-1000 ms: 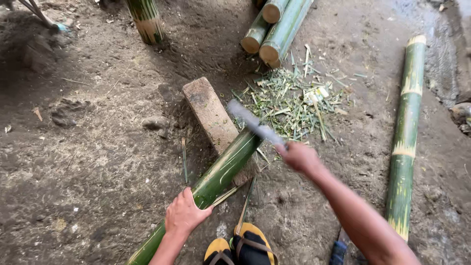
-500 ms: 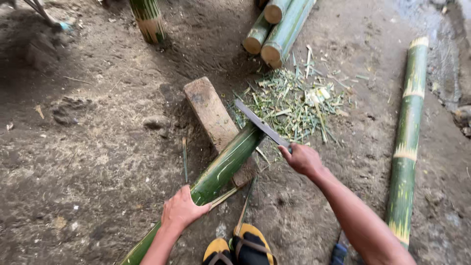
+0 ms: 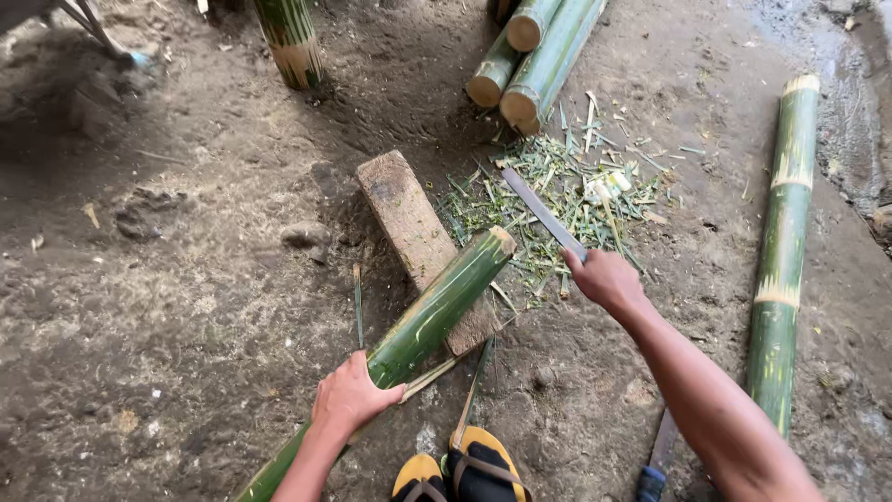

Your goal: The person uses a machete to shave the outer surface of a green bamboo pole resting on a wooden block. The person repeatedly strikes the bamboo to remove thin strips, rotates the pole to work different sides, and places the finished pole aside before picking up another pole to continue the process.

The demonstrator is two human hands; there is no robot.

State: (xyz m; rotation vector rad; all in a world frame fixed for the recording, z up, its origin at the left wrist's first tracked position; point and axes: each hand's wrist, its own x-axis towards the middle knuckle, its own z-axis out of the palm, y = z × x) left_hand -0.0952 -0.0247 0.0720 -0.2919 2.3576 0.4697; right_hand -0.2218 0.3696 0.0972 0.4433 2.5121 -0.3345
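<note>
A green bamboo pole [image 3: 437, 311] lies slanted across a wooden block [image 3: 409, 223] on the dirt floor, its cut end pointing up and right. My left hand [image 3: 348, 400] grips the pole near its lower part. My right hand [image 3: 604, 279] is closed on the handle of a long knife [image 3: 541, 212], whose blade points up and left, raised just right of the pole's cut end. A heap of green bamboo shavings [image 3: 567, 200] lies beneath the blade.
Several cut bamboo poles [image 3: 534, 56] lie at the top centre, another stump [image 3: 290, 42] stands upper left, and a long pole [image 3: 785, 251] lies along the right. My sandalled feet [image 3: 460, 469] are at the bottom edge, beside a blue-handled tool [image 3: 655, 460].
The knife has swung from over the pole's end up and to the right. My left hand keeps its grip on the pole.
</note>
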